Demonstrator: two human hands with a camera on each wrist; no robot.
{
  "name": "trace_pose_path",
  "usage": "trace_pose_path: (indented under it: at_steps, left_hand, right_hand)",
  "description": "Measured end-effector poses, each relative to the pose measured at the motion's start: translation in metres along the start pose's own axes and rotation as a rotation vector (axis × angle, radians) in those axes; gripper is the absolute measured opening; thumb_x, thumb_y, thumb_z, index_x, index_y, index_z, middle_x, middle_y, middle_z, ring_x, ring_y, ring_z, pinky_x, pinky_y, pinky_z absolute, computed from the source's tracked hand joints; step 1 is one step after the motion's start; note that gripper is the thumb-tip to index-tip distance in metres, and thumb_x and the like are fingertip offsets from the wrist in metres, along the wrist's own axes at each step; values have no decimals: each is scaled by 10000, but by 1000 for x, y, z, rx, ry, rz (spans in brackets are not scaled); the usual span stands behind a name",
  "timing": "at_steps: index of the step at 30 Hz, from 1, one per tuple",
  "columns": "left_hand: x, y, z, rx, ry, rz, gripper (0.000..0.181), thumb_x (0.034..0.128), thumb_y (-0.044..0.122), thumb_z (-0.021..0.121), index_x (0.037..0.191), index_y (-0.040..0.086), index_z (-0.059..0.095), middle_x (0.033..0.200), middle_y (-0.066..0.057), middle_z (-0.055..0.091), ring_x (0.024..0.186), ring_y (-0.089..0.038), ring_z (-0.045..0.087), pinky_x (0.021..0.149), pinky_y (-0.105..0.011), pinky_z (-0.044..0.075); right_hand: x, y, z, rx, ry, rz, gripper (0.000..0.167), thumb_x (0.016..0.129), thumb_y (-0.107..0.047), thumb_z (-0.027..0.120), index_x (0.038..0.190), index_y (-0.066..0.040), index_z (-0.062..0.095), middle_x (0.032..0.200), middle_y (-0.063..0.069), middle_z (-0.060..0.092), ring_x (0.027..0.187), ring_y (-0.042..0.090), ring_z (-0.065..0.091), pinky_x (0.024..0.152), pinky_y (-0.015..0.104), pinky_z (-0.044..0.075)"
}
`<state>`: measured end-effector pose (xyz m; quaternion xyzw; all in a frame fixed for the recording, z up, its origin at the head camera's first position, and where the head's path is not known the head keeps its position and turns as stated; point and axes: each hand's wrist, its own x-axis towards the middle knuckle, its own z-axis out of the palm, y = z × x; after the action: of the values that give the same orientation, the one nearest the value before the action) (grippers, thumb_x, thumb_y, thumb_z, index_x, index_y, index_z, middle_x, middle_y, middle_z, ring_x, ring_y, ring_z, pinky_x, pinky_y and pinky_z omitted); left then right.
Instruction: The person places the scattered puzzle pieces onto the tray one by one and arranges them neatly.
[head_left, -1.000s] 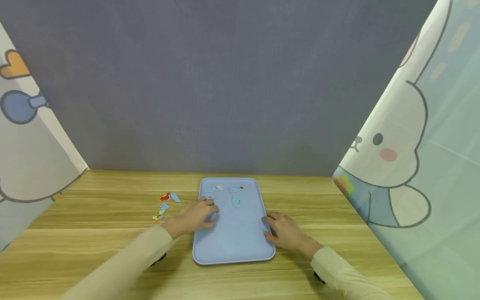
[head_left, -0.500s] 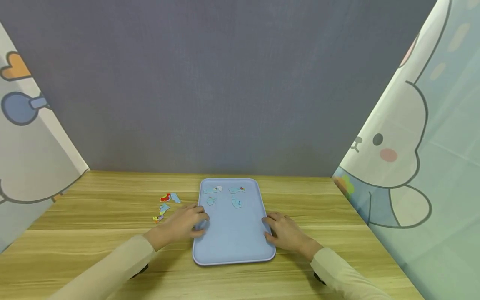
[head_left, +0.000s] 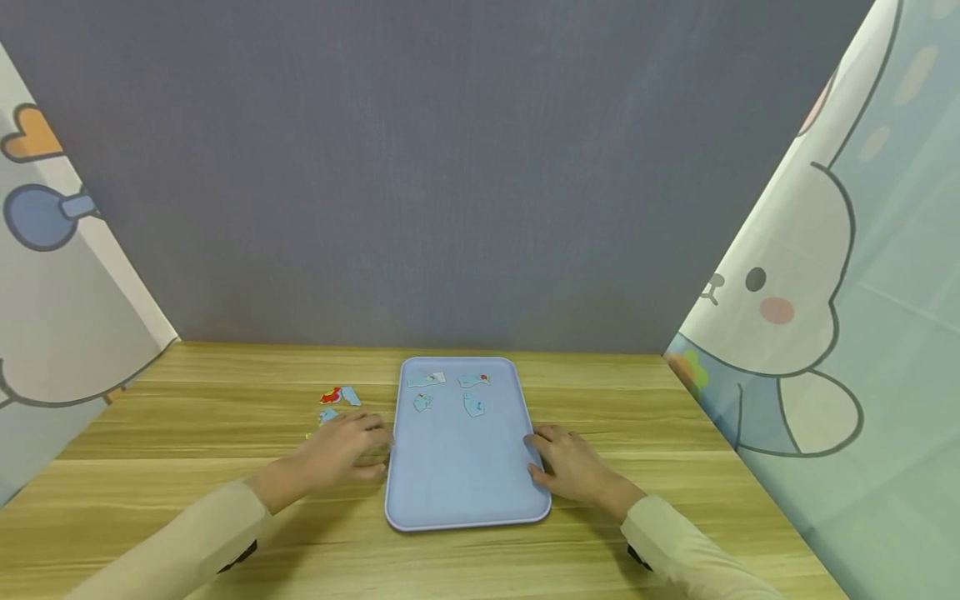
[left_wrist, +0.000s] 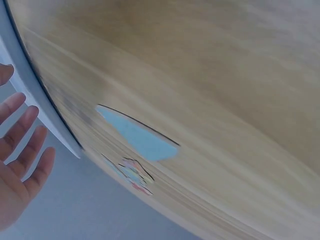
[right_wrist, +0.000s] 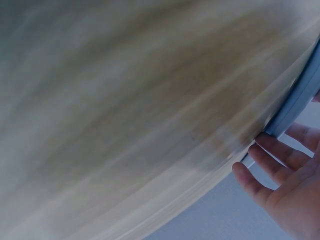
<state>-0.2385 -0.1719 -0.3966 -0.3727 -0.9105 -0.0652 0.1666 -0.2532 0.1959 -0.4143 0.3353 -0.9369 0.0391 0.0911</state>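
Note:
Several flat, light-blue picture pieces, which look like puzzle pieces, lie in the far half of a pale blue tray [head_left: 468, 527]; one of them is a small patterned piece [head_left: 423, 403] at the left. My left hand [head_left: 337, 450] is just outside the tray's left rim, with relaxed fingers and nothing in them. Under and beyond it on the table are more pieces, among them a red one [head_left: 330, 396]; some are partly hidden by the hand. A plain light-blue piece [left_wrist: 142, 136] shows in the left wrist view. My right hand [head_left: 573, 462] rests its fingertips on the tray's right rim.
The tray stands on a wood-grain table [head_left: 225, 400]. A dark grey panel [head_left: 420, 183] rises behind the table's far edge. Cartoon-printed sheets flank both sides, the right one [head_left: 795, 275] showing a rabbit.
My left hand has drawn back leftward, from over the tray to beside its left rim. That uncovers the small patterned piece in the tray. The right hand has stayed put.

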Motion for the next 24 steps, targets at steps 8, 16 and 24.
trace_pose_path:
  at_steps: [8, 16, 24]
  left_hand:
    - [-17, -7, -5, 16, 5, -4, 324, 689, 287, 759, 958, 132, 666, 945, 17, 632, 904, -201, 597, 732, -386, 527]
    - [-34, -14, -11, 14, 26, 3, 313, 668, 240, 772, 939, 131, 662, 908, 40, 623, 837, -157, 591, 774, -396, 520]
    - [-53, -22, -16, -10, 15, -44, 306, 659, 188, 768, 944, 139, 666, 933, 45, 635, 834, -187, 605, 694, -351, 531]
  right_hand:
    - [-1, 0, 0, 5, 5, -3, 414, 848, -291, 605, 1173, -36, 579, 1204, 173, 562, 1119, 318, 538, 871, 472, 481]
    - [-1, 1, 1, 1, 12, -2, 414, 842, -291, 612, 1171, -41, 583, 1191, 163, 569, 1111, 313, 542, 868, 469, 483]
    - [-1, 0, 0, 2, 11, 4, 435, 850, -331, 597, 1181, -49, 580, 1199, 153, 567, 1113, 302, 544, 876, 456, 483]
